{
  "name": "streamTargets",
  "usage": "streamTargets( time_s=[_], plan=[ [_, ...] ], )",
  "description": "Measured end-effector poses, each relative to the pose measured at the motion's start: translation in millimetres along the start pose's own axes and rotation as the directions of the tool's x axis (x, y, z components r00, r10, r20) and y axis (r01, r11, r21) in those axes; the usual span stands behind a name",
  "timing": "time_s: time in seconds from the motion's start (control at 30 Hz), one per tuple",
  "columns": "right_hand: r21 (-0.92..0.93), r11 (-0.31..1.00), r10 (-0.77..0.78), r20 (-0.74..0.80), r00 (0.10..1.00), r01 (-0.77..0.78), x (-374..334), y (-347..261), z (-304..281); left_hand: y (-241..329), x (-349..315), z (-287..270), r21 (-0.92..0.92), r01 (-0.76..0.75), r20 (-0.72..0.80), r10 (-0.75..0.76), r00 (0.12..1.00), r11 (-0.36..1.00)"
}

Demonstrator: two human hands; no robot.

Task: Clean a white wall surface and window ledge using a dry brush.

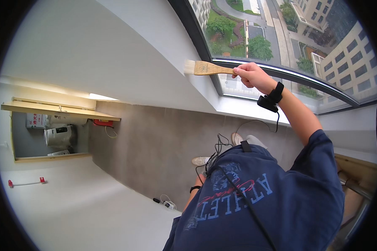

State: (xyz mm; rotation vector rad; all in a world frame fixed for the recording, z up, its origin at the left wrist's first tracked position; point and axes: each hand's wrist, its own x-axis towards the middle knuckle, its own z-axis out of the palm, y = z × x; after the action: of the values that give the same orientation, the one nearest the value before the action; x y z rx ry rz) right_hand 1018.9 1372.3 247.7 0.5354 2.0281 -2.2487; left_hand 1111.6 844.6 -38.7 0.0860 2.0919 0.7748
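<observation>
In the head view, here's the right grip (255, 77) up near one o'clock, and it is closed on something: thumb and fingers pinched round the narrow handle end of a flat brush (213, 69). The brush stretches out toward nine o'clock from that grip, almost level, bristles leading. The tips meet the outline of the pale wall (163, 54), though whether they touch it, I can't tell.

Down at six o'clock, the left grip (200, 180) sits by the shirt (259, 201), partly hidden behind the cloth; wide, narrow or holding something, I can't tell.

Over to nine o'clock for the containers: a recessed cabinet (54, 157) stands open beneath a wooden panel (50, 108). Inside it, a white bucket (56, 137) takes the middle, with a white-and-red box (37, 120) toward ten o'clock from it. What the bucket holds is too small to make out.

And back to the brush, a handsome sight: light wood with visible grain, small dark markings on the broad part, a handle tapering toward three o'clock, and a wide, short fringe of cream bristles. Behind the handle runs the dark window frame (199, 35).
</observation>
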Motion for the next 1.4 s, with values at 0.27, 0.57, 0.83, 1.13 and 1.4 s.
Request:
streamTargets(
  time_s=[0.27, 0.57, 0.83, 1.13, 1.4],
  plan=[
    [0.147, 0.976, -0.17, 0.043, 0.985, 0.162, -28.2, -5.5, -4.1, 7.9, -19.3, -58.1, 0.221, -0.196, 0.039, 0.192, 0.981, 0.955],
    [0.219, 0.953, -0.24, 0.129, 0.962, 0.208, -63.2, -5.8, 6.0, 147.6, -43.5, -163.3, 0.201, -0.231, -0.537, 0.305, 0.787, 0.952],
    [-0.269, 0.913, -0.294, 0.089, 0.952, 0.307, -102.1, -34.8, 33.9, 313.0, -117.5, -195.7, 0.215, -0.575, -0.708, 0.532, 0.465, 0.79],
    [-0.444, 0.811, -0.314, 0.219, 0.924, 0.381, -108.4, -42.3, 45.8, 370.5, -154.1, -188.5, 0.141, -0.8, -0.629, 0.677, 0.383, 0.583],
    [-0.461, 0.798, -0.297, 0.261, 0.919, 0.389, -105.9, -43.8, 49.3, 371.2, -143.9, -176.6, 0.256, -0.759, -0.61, 0.709, 0.354, 0.599]
  ],
)
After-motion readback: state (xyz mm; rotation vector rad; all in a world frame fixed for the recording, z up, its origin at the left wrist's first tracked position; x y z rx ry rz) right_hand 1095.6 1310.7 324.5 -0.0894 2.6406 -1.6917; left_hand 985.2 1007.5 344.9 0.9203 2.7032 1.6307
